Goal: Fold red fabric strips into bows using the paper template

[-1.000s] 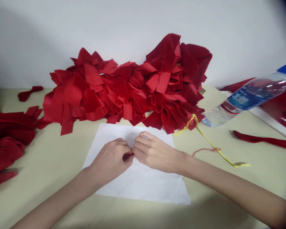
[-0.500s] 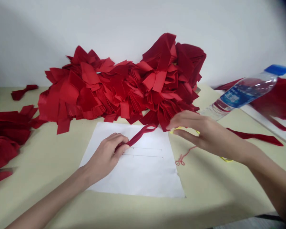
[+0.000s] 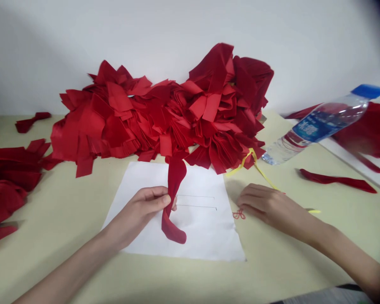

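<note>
My left hand [image 3: 139, 211] is shut on a folded red fabric strip [image 3: 174, 181] over a white paper sheet [image 3: 205, 240]. The strip rises in a loop above the fingers and hangs down in a rounded end below them. The sheet carries thin drawn lines [image 3: 196, 202] to the right of the strip. My right hand [image 3: 266, 204] rests on the table to the right of the paper, holding nothing visible. Beside its fingertips lies a small knotted red cord [image 3: 239, 214]. A yellow ribbon [image 3: 259, 169] passes under that hand.
A large heap of red fabric strips [image 3: 158, 114] lies against the white wall. More red strips [image 3: 6, 181] lie at the left. A clear water bottle [image 3: 316, 126] with a blue cap lies tilted at the right, by a loose red strip [image 3: 335, 180].
My left hand has raised the red strip upright, with its end now hanging below the fingers. My right hand has moved down from near the bottle to the table beside the cord.
</note>
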`<action>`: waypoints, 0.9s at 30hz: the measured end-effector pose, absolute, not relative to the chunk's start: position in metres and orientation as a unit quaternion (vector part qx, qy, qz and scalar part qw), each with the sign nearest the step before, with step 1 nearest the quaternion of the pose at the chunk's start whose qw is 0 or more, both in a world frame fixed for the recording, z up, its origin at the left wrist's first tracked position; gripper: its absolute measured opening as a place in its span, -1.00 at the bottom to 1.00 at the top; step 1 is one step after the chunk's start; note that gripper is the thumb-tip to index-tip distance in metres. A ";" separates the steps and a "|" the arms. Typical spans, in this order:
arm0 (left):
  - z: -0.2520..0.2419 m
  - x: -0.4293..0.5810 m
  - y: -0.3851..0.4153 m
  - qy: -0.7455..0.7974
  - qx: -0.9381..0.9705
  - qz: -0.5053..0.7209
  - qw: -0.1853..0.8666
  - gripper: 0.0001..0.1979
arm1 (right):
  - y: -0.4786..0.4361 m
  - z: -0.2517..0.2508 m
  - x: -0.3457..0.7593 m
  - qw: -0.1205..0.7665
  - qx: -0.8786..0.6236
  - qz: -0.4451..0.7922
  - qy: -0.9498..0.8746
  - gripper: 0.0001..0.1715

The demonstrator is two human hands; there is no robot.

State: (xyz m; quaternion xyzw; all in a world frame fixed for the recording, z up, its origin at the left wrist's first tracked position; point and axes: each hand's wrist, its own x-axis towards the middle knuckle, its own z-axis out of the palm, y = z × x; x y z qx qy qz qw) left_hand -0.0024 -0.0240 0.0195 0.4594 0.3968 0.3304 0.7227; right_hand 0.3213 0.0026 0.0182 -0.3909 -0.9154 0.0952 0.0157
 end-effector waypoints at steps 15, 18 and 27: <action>0.014 -0.007 -0.023 0.380 0.419 0.354 0.744 -0.81 | 0.000 0.025 0.319 0.061 -0.420 0.138 -0.895 -0.74; 0.013 -0.006 -0.023 0.377 0.430 0.344 0.745 -0.80 | 0.001 0.027 0.325 0.077 -0.438 0.156 -0.882 -0.78; 0.010 -0.005 -0.022 0.394 0.446 0.326 0.735 -0.83 | -0.002 0.033 0.335 0.026 -0.440 0.204 -0.874 -0.76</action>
